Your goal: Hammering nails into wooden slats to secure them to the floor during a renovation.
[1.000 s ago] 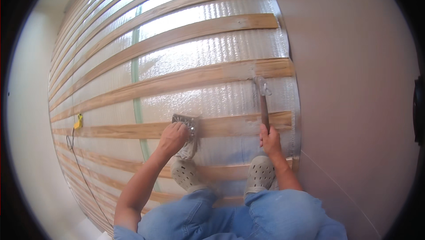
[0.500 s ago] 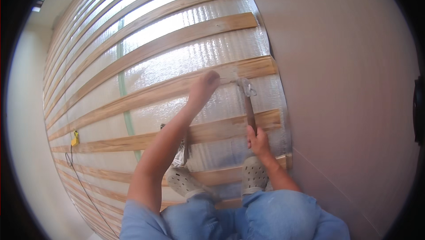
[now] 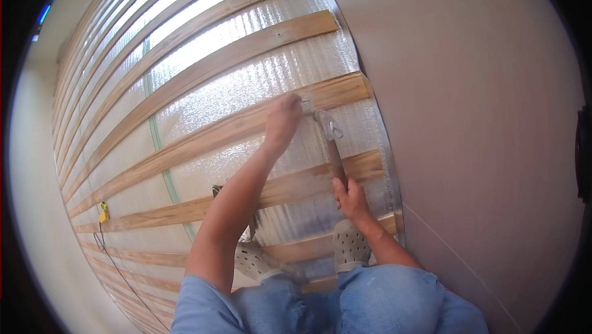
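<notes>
My left hand [image 3: 283, 121] is pinched on a thin, blurred metal piece that looks like a nail [image 3: 306, 101], over a wooden slat [image 3: 336, 92]. My right hand [image 3: 350, 198] grips the dark handle of a hammer [image 3: 330, 127]; its metal head sits just beside the pinched fingers, at the lower edge of that slat. The slats run in rows over shiny silver foil [image 3: 203, 97]. Behind my left forearm a dark pouch or bag [image 3: 218, 191] is mostly hidden. My grey clogs [image 3: 351, 244] stand at the lower slat.
A yellow tool or case [image 3: 103, 212] with a black cord lies among the slats at left. A green strip [image 3: 169, 183] crosses the foil. A plain pale surface [image 3: 468, 118] borders the foil on the right, and a white wall [image 3: 43, 149] stands on the left.
My left hand has left the bag and moved up to the slat by the hammer head, now pinching a small piece. The hammer has shifted slightly left in view.
</notes>
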### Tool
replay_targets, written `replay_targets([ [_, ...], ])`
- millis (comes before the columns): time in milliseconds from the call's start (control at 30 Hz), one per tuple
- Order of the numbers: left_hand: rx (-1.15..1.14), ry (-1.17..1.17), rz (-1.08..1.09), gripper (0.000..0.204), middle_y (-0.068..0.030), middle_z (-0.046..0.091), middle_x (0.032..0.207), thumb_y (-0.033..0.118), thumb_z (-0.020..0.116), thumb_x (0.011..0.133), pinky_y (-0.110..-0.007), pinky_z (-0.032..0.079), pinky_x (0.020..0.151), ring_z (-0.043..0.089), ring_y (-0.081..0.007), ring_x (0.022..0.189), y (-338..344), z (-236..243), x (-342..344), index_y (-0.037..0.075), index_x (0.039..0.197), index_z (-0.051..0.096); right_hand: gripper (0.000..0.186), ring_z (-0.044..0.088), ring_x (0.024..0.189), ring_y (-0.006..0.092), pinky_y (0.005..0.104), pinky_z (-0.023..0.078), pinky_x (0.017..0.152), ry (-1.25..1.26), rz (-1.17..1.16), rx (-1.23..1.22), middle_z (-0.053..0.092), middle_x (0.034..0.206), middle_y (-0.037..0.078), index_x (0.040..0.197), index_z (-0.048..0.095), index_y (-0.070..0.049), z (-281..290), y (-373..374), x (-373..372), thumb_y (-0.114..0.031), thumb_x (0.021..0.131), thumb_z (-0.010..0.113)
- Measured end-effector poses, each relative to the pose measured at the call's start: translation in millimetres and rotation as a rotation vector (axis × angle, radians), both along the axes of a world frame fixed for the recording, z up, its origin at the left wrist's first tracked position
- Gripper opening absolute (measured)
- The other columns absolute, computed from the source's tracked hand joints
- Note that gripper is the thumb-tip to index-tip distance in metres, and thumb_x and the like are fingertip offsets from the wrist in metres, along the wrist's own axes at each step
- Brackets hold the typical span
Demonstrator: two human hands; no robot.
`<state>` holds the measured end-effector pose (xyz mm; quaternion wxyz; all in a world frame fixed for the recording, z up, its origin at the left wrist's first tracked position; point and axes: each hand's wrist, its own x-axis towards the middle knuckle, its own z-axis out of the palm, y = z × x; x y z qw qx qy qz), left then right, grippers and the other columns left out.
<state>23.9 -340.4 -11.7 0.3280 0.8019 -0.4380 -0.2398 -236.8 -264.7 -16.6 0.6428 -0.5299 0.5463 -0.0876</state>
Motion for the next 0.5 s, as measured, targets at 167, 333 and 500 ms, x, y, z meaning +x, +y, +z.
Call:
replay_targets([
  [167,-0.097,-0.085,-0.034,0.019,-0.0196,0.069,0.095,0.015,0.061,0.087,-0.043,0.052,0.079,0.067,-0.0373,0.088,-0.3,-9.8,3.1,0.003,0.098,0.069,0.044,0.057,0.053,0.0124,0.0295,0.047,0.051,-0.005,0.003,-0.003,0.059,0.064,0.004,0.092,0.059,0.001,1.6,-0.6,1.3,-0.043,0.098,0.057],
  [333,-0.061,0.062,-0.078,0.023,-0.0192,0.070,0.095,0.015,0.061,0.088,-0.041,0.052,0.083,0.068,-0.0337,0.088,-14.4,-16.8,16.3,0.004,0.106,0.070,0.046,0.055,0.051,0.0128,0.0304,0.048,0.050,-0.074,-0.018,0.039,0.058,0.061,0.004,0.093,0.060,0.001,-2.9,0.3,1.6,-0.044,0.097,0.057],
  [500,-0.025,0.323,-0.091,0.027,-0.0140,0.073,0.095,0.021,0.068,0.086,-0.036,0.052,0.082,0.070,-0.0255,0.087,-9.5,-30.7,28.7,0.006,0.108,0.073,0.042,0.052,0.050,0.0104,0.0290,0.044,0.047,-0.013,-0.074,0.067,0.054,0.060,0.002,0.092,0.059,0.000,7.4,-3.2,2.9,-0.041,0.098,0.057],
])
